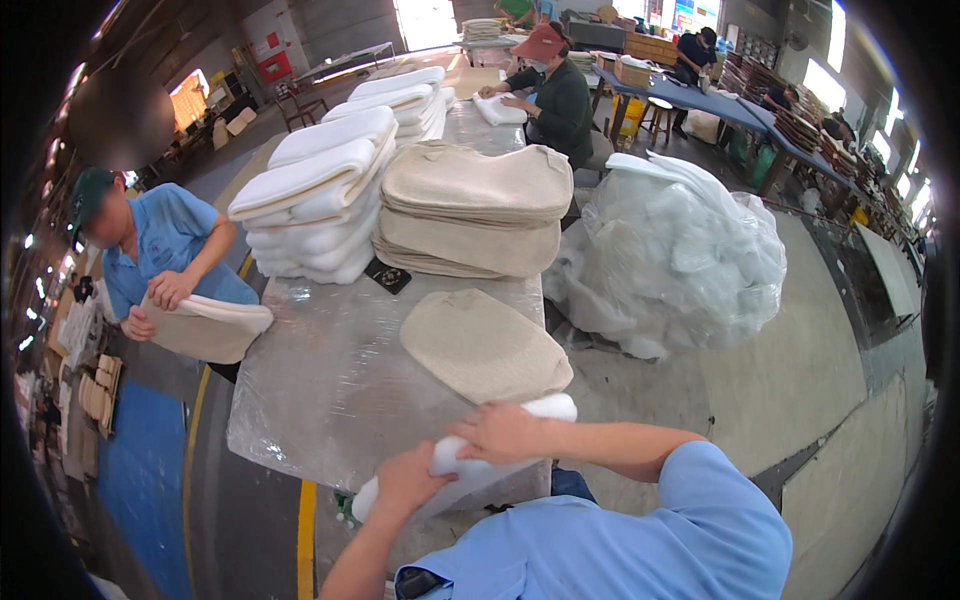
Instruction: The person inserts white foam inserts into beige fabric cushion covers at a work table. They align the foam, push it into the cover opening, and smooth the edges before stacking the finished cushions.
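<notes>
At the table's near edge I hold a thick white sheet of padding [540, 408], folded or rolled along its length. My left hand [412, 478] grips its left part, thumb and fingers closed round it. Farther right, my right hand [500, 432] is closed on the upper edge, its fingers curled over the padding. Just beyond the padding, a beige knitted fabric piece [485, 345] with rounded ends lies flat on the plastic-covered table [320, 370]. Part of the padding hangs below the hands, near my blue shirt.
A stack of beige fabric pieces [470, 225] stands beyond, with folded white padding [320, 190] stacked to its left and a dark phone-like object [388, 276] nearby. A large clear bag of white padding [690, 260] is at right. A co-worker [165, 260] handles a beige piece at left; another [555, 100] sits farther back.
</notes>
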